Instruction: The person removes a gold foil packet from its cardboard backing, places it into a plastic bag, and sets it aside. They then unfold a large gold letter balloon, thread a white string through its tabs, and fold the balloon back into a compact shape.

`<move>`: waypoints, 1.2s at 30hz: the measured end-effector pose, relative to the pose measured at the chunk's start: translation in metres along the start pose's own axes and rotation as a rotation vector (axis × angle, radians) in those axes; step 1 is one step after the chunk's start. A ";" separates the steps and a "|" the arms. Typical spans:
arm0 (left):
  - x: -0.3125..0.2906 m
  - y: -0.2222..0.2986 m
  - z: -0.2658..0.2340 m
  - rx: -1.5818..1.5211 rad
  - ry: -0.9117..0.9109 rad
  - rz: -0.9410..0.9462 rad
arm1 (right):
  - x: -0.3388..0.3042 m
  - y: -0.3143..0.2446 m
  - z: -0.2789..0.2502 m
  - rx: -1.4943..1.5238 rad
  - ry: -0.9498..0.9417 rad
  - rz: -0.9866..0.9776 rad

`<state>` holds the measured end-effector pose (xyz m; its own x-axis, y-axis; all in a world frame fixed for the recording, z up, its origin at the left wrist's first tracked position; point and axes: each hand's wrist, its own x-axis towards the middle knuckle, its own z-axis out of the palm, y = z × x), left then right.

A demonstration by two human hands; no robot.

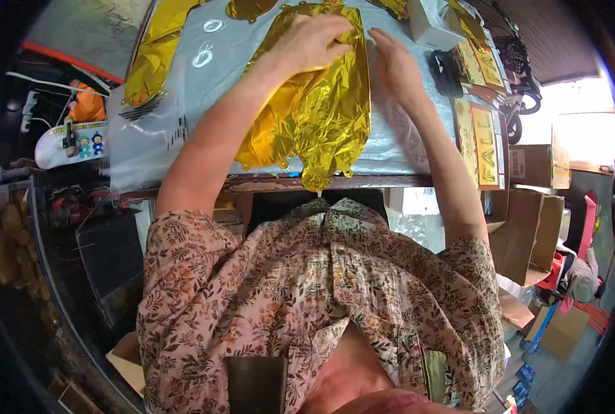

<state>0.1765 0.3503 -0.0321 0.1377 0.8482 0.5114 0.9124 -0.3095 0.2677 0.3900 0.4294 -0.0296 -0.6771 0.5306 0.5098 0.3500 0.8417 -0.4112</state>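
Observation:
A flat, uninflated gold foil balloon (335, 114) with small tabs along its rim lies in front of me on the table, its rounded end reaching the near edge. Another gold foil piece (266, 141) lies partly under it on the left. My left hand (314, 41) rests on the upper part of the foil, fingers stretched and thumb apart. Just off the foil's right edge is my right hand (395, 65), with its fingers extended and nothing visible in them.
Grey-white sheeting covers the table (218, 90). More gold foil (152, 69) and clear plastic bags (142, 141) lie at the left, near coils of white ribbon (202, 58). Printed packets (487, 145), a black object (445, 72) and a white box (435, 27) line the right side.

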 end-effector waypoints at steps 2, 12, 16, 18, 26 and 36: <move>-0.006 0.011 -0.001 0.034 -0.035 0.031 | 0.015 0.034 0.018 -0.065 -0.004 -0.043; -0.023 0.008 0.000 0.108 -0.146 0.008 | 0.061 0.062 0.043 -0.176 -0.078 0.038; -0.015 0.011 0.002 0.102 -0.166 0.017 | 0.079 0.095 0.044 0.661 0.130 -0.118; -0.011 0.011 0.001 0.092 -0.187 0.015 | 0.081 0.106 0.057 0.471 0.083 -0.007; -0.011 0.017 -0.022 0.000 -0.182 -0.021 | 0.041 0.018 0.011 -0.182 -0.184 0.345; -0.007 0.024 -0.021 -0.057 -0.193 -0.040 | -0.080 -0.063 -0.058 -0.194 -0.295 0.048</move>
<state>0.1893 0.3276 -0.0124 0.1777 0.9252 0.3352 0.8960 -0.2930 0.3337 0.4597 0.3401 -0.0007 -0.8047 0.5426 0.2411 0.4837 0.8346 -0.2636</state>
